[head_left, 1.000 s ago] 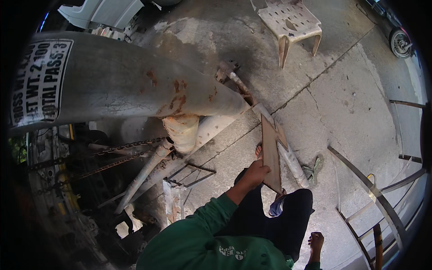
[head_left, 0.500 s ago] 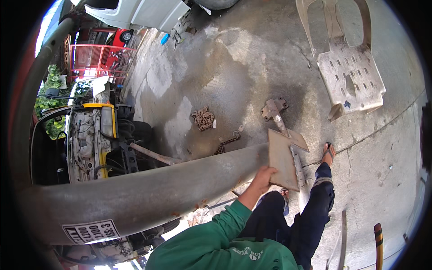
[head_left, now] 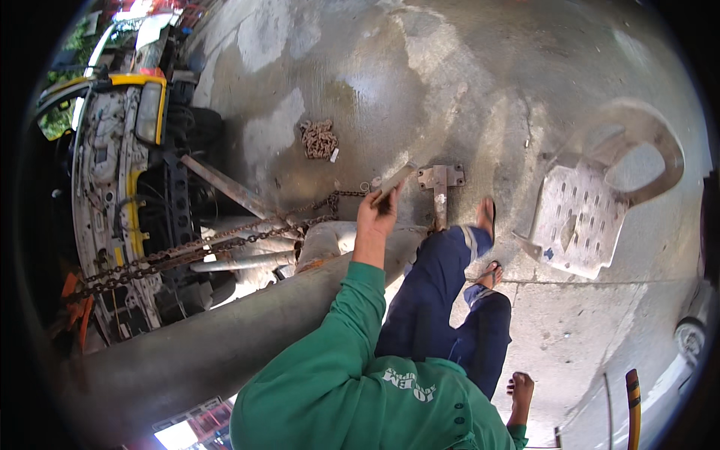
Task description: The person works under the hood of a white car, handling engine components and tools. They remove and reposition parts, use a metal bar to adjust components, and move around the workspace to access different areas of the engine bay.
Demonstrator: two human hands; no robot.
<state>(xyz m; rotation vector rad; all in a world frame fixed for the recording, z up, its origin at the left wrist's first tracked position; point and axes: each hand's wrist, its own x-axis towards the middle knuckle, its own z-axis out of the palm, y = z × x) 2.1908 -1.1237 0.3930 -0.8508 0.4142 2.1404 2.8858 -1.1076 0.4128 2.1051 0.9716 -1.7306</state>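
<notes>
Plate [head_left: 396, 181] sits gripped in the left hand [head_left: 377, 212].

Plastic chair, heaped chain and stripped vehicle on a stained concrete floor.
Toward the right, a grimy, off-white plastic chair [head_left: 583, 212] with rows of slots and a ragged hole in the seat, standing on the concrete floor [head_left: 352, 67], streaked pale and dark and cut by a seam running beneath the chair's front edge. Up and left of centre, a rusty chain heap [head_left: 319, 139] with a small white tag beside it. Along the left, a stripped vehicle body [head_left: 109, 169] with yellow trim around a headlight [head_left: 150, 112], and greenery [head_left: 56, 124] beyond. At the right rim, a spoked wheel [head_left: 688, 337]; lower down, a yellow-and-black pole [head_left: 634, 409].
</notes>
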